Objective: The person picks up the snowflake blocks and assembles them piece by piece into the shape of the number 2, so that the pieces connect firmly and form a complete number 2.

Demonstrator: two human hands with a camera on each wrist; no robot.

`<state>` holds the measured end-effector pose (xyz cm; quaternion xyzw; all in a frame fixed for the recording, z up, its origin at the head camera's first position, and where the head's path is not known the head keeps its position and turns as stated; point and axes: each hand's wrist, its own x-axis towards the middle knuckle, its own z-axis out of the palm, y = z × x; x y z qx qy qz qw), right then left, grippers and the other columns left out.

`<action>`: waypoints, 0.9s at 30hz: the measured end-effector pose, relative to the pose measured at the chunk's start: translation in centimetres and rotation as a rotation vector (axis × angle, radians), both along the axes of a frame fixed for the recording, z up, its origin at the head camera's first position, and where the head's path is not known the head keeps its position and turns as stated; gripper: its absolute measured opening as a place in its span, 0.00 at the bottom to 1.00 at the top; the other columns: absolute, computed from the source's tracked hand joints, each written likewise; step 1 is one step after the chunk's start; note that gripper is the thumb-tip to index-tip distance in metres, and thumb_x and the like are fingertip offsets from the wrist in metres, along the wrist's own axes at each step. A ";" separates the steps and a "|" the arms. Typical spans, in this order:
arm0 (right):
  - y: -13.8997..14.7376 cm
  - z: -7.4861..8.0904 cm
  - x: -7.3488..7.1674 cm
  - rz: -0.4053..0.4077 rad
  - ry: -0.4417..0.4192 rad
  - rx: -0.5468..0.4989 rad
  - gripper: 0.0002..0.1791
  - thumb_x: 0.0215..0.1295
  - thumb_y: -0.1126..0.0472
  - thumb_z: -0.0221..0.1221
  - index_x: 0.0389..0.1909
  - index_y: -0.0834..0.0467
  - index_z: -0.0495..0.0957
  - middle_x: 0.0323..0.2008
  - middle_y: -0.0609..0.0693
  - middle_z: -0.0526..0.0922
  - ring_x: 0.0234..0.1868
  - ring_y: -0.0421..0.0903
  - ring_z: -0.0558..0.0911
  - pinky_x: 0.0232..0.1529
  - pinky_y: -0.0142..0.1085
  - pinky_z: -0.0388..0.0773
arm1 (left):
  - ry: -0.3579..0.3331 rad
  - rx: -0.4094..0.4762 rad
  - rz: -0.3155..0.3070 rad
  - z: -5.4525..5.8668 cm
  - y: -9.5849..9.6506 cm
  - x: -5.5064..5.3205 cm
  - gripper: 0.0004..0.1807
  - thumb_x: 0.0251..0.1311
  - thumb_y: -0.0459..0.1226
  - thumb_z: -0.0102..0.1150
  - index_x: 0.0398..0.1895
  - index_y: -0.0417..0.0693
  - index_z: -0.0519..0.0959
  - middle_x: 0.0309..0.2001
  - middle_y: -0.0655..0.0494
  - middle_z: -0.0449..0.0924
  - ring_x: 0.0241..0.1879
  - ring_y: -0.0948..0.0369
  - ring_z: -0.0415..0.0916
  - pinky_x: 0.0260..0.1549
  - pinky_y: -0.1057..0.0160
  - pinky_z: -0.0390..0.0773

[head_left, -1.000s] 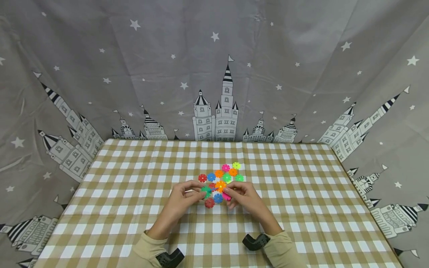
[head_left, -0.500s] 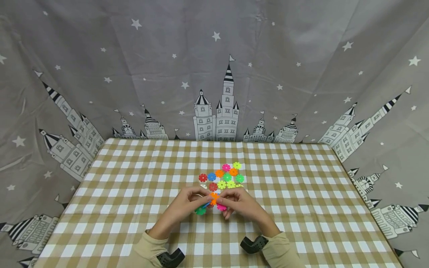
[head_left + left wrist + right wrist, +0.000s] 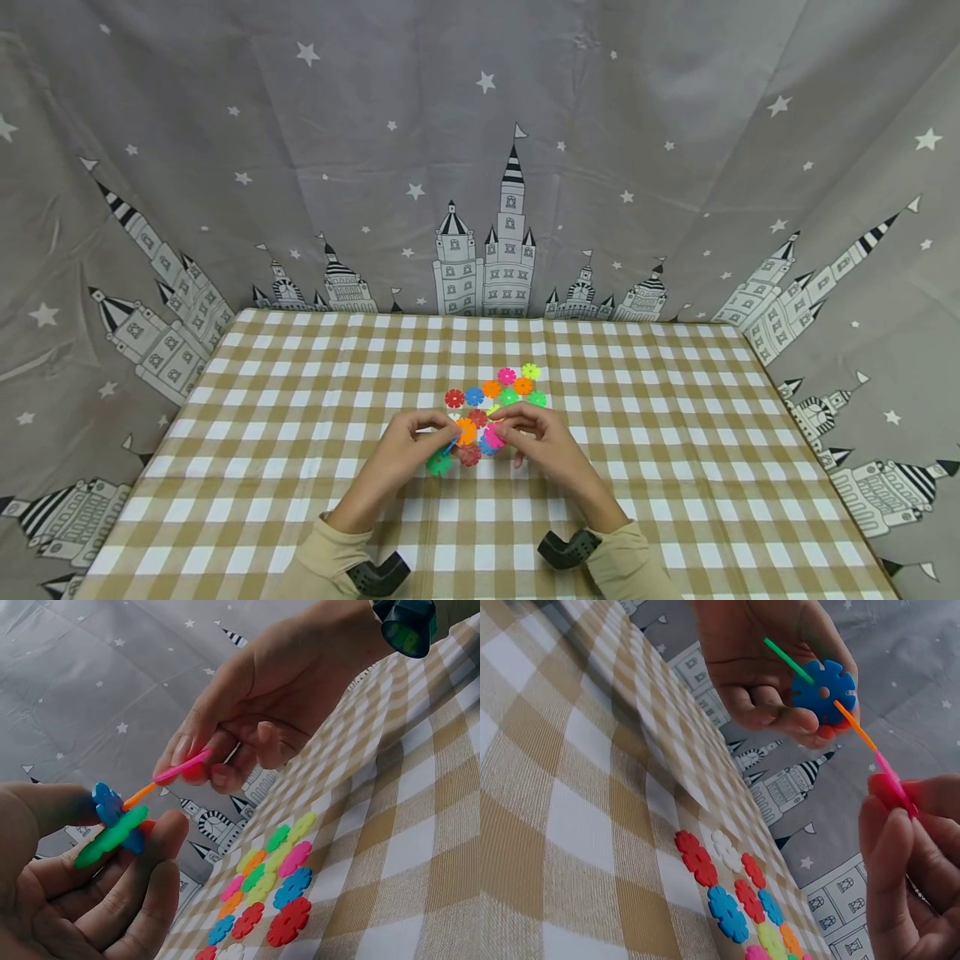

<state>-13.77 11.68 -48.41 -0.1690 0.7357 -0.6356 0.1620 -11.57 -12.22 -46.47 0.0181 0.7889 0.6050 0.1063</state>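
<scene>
In the head view my left hand (image 3: 411, 443) pinches a small cluster of notched plastic snowflake discs. The blue disc (image 3: 825, 691) lies between thumb and fingers, with a green disc (image 3: 112, 837) slotted into it crosswise. From its other side an orange disc (image 3: 467, 431) sticks out. My right hand (image 3: 549, 440) pinches a pink disc (image 3: 494, 435) at its outer edge. In both wrist views the pink and orange discs meet edge to edge, nearly in line; how deeply they interlock is hard to see. Something red shows behind the blue disc at my left fingertips.
Several loose discs lie flat on the checked tablecloth (image 3: 645, 400) beyond and below my hands, among them a red disc (image 3: 454, 398), a yellow disc (image 3: 530, 371) and a white disc (image 3: 726, 850). A grey castle-print curtain (image 3: 337, 167) hangs behind the table.
Both hands came together and dipped toward me, then rose slightly and spread a little. The orange disc moved left with the cluster; the pink disc now sits beside it instead of lower right.
</scene>
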 end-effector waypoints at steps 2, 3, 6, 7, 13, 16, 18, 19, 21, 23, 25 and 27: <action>0.0 0.1 0.1 -0.019 0.010 -0.006 0.13 0.73 0.60 0.63 0.53 0.63 0.82 0.41 0.59 0.89 0.35 0.52 0.84 0.26 0.33 0.83 | -0.010 0.008 -0.007 0.1 0.1 0.0 0.09 0.69 0.38 0.64 0.37 0.41 0.87 0.39 0.52 0.87 0.39 0.63 0.79 0.40 0.67 0.78; -0.1 0.1 0.1 -0.027 0.014 -0.012 0.13 0.72 0.60 0.64 0.52 0.63 0.82 0.40 0.57 0.89 0.34 0.53 0.84 0.26 0.33 0.83 | -0.014 0.014 -0.011 0.1 0.1 0.0 0.09 0.69 0.38 0.65 0.37 0.41 0.88 0.39 0.52 0.87 0.40 0.62 0.78 0.41 0.66 0.78; -0.1 0.3 0.2 -0.044 0.025 -0.039 0.12 0.71 0.61 0.65 0.49 0.63 0.82 0.38 0.55 0.90 0.32 0.53 0.85 0.26 0.33 0.84 | -0.038 0.043 -0.018 0.2 0.1 0.0 0.10 0.69 0.40 0.65 0.37 0.41 0.88 0.39 0.52 0.87 0.42 0.61 0.78 0.44 0.64 0.78; -0.2 0.3 0.3 -0.052 0.030 -0.050 0.12 0.70 0.62 0.66 0.48 0.64 0.82 0.38 0.55 0.90 0.31 0.52 0.85 0.27 0.34 0.85 | -0.043 0.048 -0.018 0.2 0.1 0.1 0.11 0.68 0.40 0.66 0.37 0.40 0.88 0.39 0.53 0.87 0.43 0.61 0.78 0.44 0.64 0.78; -0.5 0.4 0.6 -0.090 0.081 -0.119 0.11 0.67 0.65 0.67 0.46 0.67 0.81 0.39 0.59 0.89 0.34 0.50 0.89 0.33 0.54 0.87 | -0.061 0.106 -0.061 0.4 -0.1 0.2 0.14 0.70 0.41 0.64 0.41 0.36 0.86 0.38 0.50 0.88 0.40 0.59 0.83 0.43 0.66 0.80; -0.6 0.3 0.7 -0.088 0.150 -0.133 0.09 0.67 0.67 0.67 0.44 0.67 0.82 0.39 0.62 0.88 0.36 0.44 0.89 0.34 0.57 0.86 | -0.072 0.131 -0.083 0.4 -0.2 0.2 0.15 0.72 0.41 0.62 0.42 0.34 0.85 0.38 0.45 0.88 0.39 0.56 0.85 0.41 0.66 0.82; -0.7 0.2 0.8 -0.082 0.212 -0.138 0.07 0.66 0.68 0.67 0.42 0.67 0.82 0.39 0.65 0.88 0.35 0.39 0.89 0.32 0.57 0.86 | -0.082 0.131 -0.072 0.3 -0.3 0.2 0.15 0.72 0.41 0.62 0.42 0.35 0.85 0.38 0.47 0.88 0.39 0.57 0.84 0.42 0.66 0.81; -0.7 0.2 0.8 -0.082 0.241 -0.138 0.07 0.66 0.69 0.67 0.42 0.67 0.83 0.39 0.65 0.88 0.34 0.38 0.89 0.32 0.56 0.86 | -0.089 0.130 -0.061 0.3 -0.3 0.2 0.14 0.71 0.41 0.63 0.42 0.36 0.85 0.37 0.49 0.87 0.39 0.58 0.83 0.41 0.66 0.81; -0.8 0.2 0.9 -0.084 0.286 -0.137 0.06 0.65 0.70 0.67 0.41 0.66 0.83 0.38 0.66 0.88 0.33 0.39 0.89 0.31 0.54 0.86 | -0.101 0.129 -0.037 0.3 -0.3 0.1 0.14 0.71 0.41 0.63 0.41 0.37 0.85 0.35 0.52 0.86 0.38 0.59 0.82 0.40 0.66 0.80; -0.8 0.2 0.9 -0.094 0.311 -0.125 0.05 0.65 0.70 0.68 0.40 0.65 0.84 0.38 0.65 0.89 0.31 0.43 0.89 0.30 0.53 0.86 | -0.110 0.137 -0.022 0.2 -0.3 0.1 0.13 0.70 0.41 0.63 0.41 0.38 0.85 0.33 0.54 0.85 0.35 0.59 0.81 0.38 0.66 0.80; -0.8 0.2 1.0 -0.104 0.334 -0.110 0.05 0.64 0.69 0.69 0.40 0.64 0.85 0.37 0.63 0.89 0.30 0.48 0.90 0.29 0.51 0.87 | -0.115 0.150 -0.023 0.2 -0.3 0.1 0.13 0.71 0.41 0.63 0.41 0.38 0.84 0.31 0.53 0.85 0.32 0.58 0.82 0.36 0.66 0.80; -0.8 0.1 1.0 -0.107 0.358 -0.094 0.05 0.64 0.69 0.69 0.40 0.64 0.85 0.37 0.62 0.90 0.29 0.52 0.89 0.29 0.48 0.87 | -0.111 0.153 -0.033 0.3 -0.3 0.1 0.14 0.71 0.42 0.63 0.41 0.37 0.84 0.30 0.53 0.85 0.32 0.58 0.81 0.35 0.66 0.80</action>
